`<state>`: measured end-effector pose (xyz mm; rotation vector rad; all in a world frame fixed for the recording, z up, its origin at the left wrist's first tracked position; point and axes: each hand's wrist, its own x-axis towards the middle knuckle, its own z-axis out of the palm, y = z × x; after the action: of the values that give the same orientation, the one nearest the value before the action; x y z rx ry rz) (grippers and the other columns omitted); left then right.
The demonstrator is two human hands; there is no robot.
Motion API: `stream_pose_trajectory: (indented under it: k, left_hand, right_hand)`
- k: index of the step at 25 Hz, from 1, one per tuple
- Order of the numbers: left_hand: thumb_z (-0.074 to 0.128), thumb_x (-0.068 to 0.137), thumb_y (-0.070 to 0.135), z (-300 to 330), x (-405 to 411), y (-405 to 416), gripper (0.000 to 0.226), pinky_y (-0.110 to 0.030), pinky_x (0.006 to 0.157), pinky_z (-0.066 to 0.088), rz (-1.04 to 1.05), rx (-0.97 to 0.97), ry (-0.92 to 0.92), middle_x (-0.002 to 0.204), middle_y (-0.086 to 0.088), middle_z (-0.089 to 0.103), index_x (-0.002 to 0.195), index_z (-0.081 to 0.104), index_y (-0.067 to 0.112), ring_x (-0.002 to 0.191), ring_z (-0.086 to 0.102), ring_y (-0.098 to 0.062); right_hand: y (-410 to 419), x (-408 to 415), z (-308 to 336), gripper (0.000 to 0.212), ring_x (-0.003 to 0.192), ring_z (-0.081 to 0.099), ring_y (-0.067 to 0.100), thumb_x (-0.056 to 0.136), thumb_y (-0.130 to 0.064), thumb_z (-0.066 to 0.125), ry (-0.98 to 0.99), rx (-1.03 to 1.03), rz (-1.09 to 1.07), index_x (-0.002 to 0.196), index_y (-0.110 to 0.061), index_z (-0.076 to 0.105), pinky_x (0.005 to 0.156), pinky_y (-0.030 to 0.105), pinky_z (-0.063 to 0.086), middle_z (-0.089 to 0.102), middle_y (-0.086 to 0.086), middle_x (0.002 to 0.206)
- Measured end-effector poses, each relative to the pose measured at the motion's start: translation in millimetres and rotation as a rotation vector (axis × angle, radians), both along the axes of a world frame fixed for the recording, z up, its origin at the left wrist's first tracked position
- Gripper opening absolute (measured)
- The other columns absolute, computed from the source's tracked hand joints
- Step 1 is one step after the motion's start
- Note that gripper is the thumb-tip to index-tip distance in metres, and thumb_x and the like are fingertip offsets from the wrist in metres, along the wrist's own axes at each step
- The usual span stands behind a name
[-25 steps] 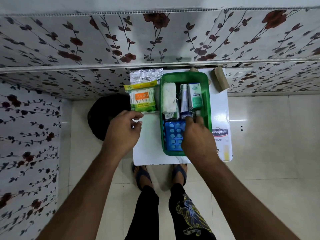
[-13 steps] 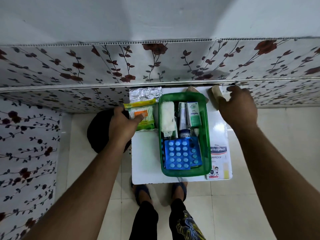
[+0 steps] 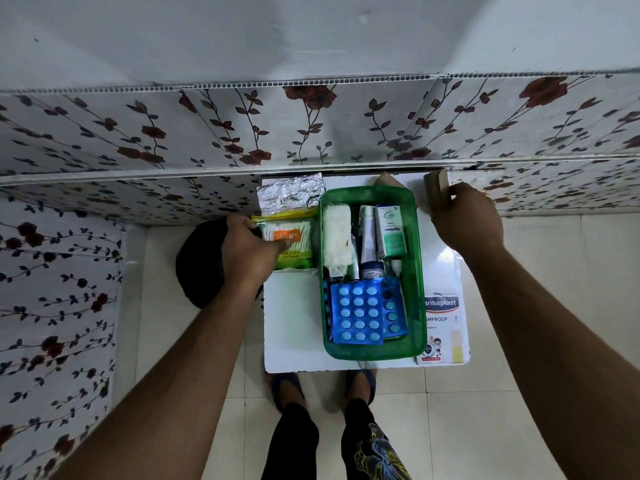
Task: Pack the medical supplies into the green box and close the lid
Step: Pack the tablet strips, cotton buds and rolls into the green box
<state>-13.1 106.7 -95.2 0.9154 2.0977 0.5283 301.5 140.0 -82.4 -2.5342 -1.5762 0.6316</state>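
The green box [image 3: 419, 271] stands open on a small white table [image 3: 294, 323]. Inside lie a white gauze roll [image 3: 336, 235], a tube [image 3: 367, 233], a green-and-white carton [image 3: 391, 230] and blue pill strips [image 3: 360, 315]. My left hand [image 3: 247, 252] grips the left edge of a cotton swab pack [image 3: 294, 242] lying left of the box. A silver foil packet [image 3: 289, 194] sits behind that pack. At the table's back right corner, my right hand [image 3: 471, 218] closes on a brown roll [image 3: 434, 188]. A plaster box [image 3: 445, 327] lies right of the green box.
Flower-patterned panels [image 3: 311, 133] wall in the table at the back and left. A black round object [image 3: 197, 268] sits on the floor left of the table. My feet in sandals [image 3: 287, 386] stand at the table's front edge. Another brown item [image 3: 386, 177] peeks out behind the box.
My right hand left the box and went to the back right corner onto the brown roll. My left hand moved forward and took hold of the swab pack.
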Motion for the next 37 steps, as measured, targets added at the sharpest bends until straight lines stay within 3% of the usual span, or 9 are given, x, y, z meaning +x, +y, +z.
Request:
stream_pose_trajectory:
  k: [3,5,10,15,19,23,26,32,37]
  left_hand:
    - [0.091,0.059,0.023,4,2,-5,0.063,-0.043,0.067,0.051,0.014,0.053,-0.062,0.083,-0.004,0.053,0.095,0.040,0.017,0.073,0.052,-0.024]
    - [0.089,0.062,0.020,12,2,-9,0.062,-0.037,0.066,0.049,0.033,0.090,-0.073,0.077,0.003,0.052,0.099,0.040,0.016,0.071,0.054,-0.022]
    - [0.083,0.068,0.007,72,-16,-28,0.068,-0.039,0.075,0.058,0.044,0.251,-0.202,0.100,0.005,0.072,0.121,0.049,0.033,0.088,0.071,-0.017]
    - [0.082,0.069,0.008,114,40,-52,0.048,-0.046,0.065,0.060,-0.188,0.232,-0.316,0.096,0.001,0.073,0.098,0.061,0.041,0.082,0.072,-0.019]
    - [0.079,0.075,0.017,101,95,-73,0.041,-0.036,0.063,0.054,-0.488,0.101,-0.085,0.085,0.002,0.070,0.101,0.053,0.035,0.074,0.067,-0.021]
    - [0.077,0.076,0.021,87,111,-82,0.038,-0.036,0.068,0.042,-0.840,0.127,0.399,0.103,-0.009,0.061,0.108,0.058,0.018,0.089,0.060,-0.030]
    - [0.077,0.073,0.026,82,108,-86,0.026,-0.042,0.076,0.034,-1.045,0.208,0.705,0.105,-0.008,0.055,0.095,0.067,0.016,0.096,0.047,-0.030]
    - [0.067,0.075,0.051,76,88,-69,0.032,-0.048,0.097,0.020,-1.221,0.194,0.675,0.099,0.006,0.064,0.094,0.069,0.026,0.105,0.049,-0.024]
    - [0.057,0.082,0.033,86,60,-56,0.025,-0.039,0.089,0.029,-0.808,0.421,0.455,0.101,0.005,0.066,0.103,0.069,0.027,0.099,0.051,-0.024]
  right_hand:
    - [-6,-1,5,0.023,0.071,0.052,0.028,0.082,-0.024,0.060,0.030,0.021,-0.012,0.100,-0.011,0.064,0.063,0.030,0.034,0.071,0.014,0.091]
    - [-11,-3,10,0.026,0.079,0.059,0.031,0.083,-0.028,0.058,0.066,0.022,-0.023,0.102,-0.012,0.065,0.064,0.031,0.037,0.072,0.011,0.093]
    - [-31,-13,46,0.034,0.088,0.062,0.030,0.085,-0.037,0.057,0.152,0.100,-0.061,0.108,-0.013,0.065,0.067,0.030,0.037,0.072,0.006,0.096]
    - [-66,-26,91,0.021,0.075,0.058,0.015,0.082,-0.030,0.062,0.285,0.161,-0.097,0.100,-0.019,0.067,0.061,0.025,0.037,0.066,-0.006,0.089]
    - [-87,-22,106,0.014,0.064,0.051,-0.009,0.080,-0.033,0.065,0.320,0.151,-0.138,0.094,-0.031,0.061,0.054,0.011,0.029,0.059,-0.020,0.077]
    - [-96,-19,104,0.027,0.070,0.052,-0.008,0.080,-0.036,0.065,0.343,0.120,-0.111,0.106,-0.026,0.066,0.056,0.016,0.032,0.062,-0.015,0.085]
    - [-97,-22,100,0.032,0.071,0.055,-0.002,0.081,-0.036,0.066,0.361,0.078,-0.077,0.110,-0.023,0.066,0.057,0.018,0.035,0.064,-0.012,0.088]
    - [-88,-49,99,0.034,0.078,0.062,0.017,0.077,-0.042,0.062,0.394,0.046,0.006,0.103,-0.021,0.068,0.065,0.028,0.047,0.069,-0.005,0.085]
    - [-58,-94,80,0.031,0.060,0.054,0.028,0.086,-0.036,0.054,0.230,-0.007,0.110,0.068,-0.012,0.060,0.048,0.028,0.032,0.057,0.003,0.060]
